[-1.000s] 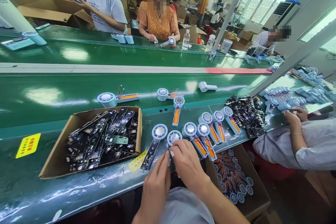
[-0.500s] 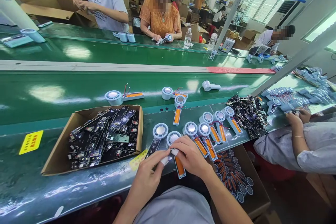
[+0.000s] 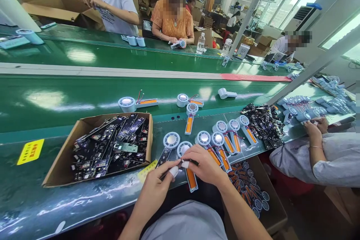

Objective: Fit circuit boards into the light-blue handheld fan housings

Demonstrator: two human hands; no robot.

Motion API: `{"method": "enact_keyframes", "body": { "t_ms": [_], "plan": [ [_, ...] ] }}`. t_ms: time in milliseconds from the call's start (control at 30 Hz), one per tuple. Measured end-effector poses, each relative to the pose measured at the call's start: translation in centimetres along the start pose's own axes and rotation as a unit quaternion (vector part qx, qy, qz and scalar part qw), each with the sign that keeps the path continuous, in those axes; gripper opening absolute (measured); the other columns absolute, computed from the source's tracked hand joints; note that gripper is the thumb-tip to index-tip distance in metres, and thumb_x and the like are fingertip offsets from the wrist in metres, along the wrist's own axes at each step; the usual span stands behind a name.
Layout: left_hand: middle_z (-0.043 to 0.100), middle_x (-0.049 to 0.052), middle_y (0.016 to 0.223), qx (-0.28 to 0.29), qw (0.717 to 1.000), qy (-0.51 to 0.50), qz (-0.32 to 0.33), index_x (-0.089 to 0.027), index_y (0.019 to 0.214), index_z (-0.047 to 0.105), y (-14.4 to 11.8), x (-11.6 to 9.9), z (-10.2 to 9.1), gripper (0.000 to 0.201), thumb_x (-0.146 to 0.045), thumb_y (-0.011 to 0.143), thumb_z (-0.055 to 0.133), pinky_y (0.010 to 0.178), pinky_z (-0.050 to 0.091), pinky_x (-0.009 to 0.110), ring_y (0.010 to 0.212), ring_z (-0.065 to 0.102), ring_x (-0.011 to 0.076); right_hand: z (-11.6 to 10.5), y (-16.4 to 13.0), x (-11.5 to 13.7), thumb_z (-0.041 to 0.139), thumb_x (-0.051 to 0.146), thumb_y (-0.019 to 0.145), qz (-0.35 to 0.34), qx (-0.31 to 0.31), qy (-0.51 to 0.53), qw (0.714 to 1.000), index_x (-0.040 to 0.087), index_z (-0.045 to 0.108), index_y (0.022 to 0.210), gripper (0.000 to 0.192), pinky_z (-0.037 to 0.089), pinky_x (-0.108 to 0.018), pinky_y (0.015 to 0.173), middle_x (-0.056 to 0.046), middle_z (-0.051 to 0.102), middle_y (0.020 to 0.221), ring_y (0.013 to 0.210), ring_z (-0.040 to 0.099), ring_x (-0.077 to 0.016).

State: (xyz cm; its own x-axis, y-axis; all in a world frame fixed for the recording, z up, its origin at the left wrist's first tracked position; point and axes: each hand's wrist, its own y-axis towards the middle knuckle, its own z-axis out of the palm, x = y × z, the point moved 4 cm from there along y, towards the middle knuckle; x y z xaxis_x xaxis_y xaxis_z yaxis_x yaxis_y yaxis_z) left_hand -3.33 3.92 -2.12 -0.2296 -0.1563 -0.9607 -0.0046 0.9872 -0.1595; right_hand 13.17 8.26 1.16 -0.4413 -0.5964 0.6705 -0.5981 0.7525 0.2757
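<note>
Fan [image 3: 184,148] partly beneath left hand [image 3: 155,183] and right hand [image 3: 206,164], both pinching an indistinct piece [image 3: 180,163]

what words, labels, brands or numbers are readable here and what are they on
No text reads clearly enough to quote.
Yellow sticker at left: printed characters, too blurred.
Second yellow sticker, beside the carton: faint, unreadable.
White T-shirt across the belt: lettering, too blurred.
Black circuit boards in the carton: markings too small.
Light-blue unit by the hands: no lettering discernible.
</note>
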Motion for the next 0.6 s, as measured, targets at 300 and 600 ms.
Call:
{"method": "enact_keyframes", "body": {
  "t_ms": [300, 600],
  "plan": [
    [0.080, 0.007, 0.102, 0.017, 0.994, 0.057, 0.088, -0.023, 0.100, 0.080, -0.1, 0.4, -0.6, 0.034, -0.031, 0.086, 0.050, 0.080, 0.061, 0.033, 0.089, 0.074, 0.0219, 0.5, 0.2, -0.3, 0.057, 0.016, 0.098, -0.037, -0.015, 0.030, 0.999, 0.020, 0.072, 0.099, 0.015, 0.052, -0.034, 0.083, -0.006, 0.073, 0.096, 0.091, 0.062, -0.0205],
    [0.076, 0.009, 0.112, -0.011, 0.999, 0.029, 0.034, -0.020, 0.111, 0.073, -1.3, -0.3, 0.8, 0.038, -0.042, 0.088, 0.051, 0.087, 0.058, 0.037, 0.102, 0.072, 0.0259, -0.9, -1.1, 0.6, 0.062, 0.022, 0.094, 0.121, -0.039, 0.065, 0.990, 0.018, 0.068, 0.115, 0.022, 0.050, -0.032, 0.084, -0.007, 0.066, 0.100, 0.093, 0.061, -0.0195]
  ]
}}
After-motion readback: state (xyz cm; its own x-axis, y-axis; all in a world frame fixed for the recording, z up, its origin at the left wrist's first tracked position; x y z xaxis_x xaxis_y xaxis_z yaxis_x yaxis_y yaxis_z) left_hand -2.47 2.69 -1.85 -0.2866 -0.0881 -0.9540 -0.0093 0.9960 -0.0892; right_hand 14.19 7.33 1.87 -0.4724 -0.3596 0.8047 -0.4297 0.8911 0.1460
